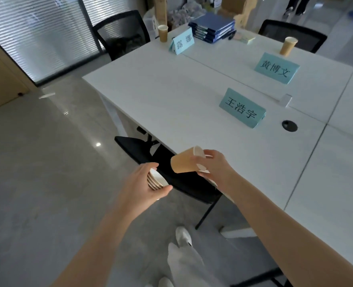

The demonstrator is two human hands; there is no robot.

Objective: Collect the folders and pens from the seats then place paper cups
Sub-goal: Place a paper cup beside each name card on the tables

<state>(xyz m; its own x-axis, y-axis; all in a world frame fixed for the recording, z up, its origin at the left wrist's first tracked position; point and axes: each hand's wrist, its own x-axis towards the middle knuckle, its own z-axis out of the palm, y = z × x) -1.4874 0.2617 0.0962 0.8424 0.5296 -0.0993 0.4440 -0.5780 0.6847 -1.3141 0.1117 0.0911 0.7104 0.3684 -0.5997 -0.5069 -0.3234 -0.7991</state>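
My left hand grips a stack of nested brown paper cups, rims toward the right. My right hand holds a single brown paper cup on its side, just off the near edge of the white table. Two more cups stand upright on the table: one cup at the far left corner, another cup at the far right side. A pile of blue folders lies at the far end, with a dark pen beside it.
Three teal name cards stand on the table: the near card, a card at the right and a far card. A black chair seat sits under my hands. Black chairs stand at the far end. Cable holes dot the tabletop.
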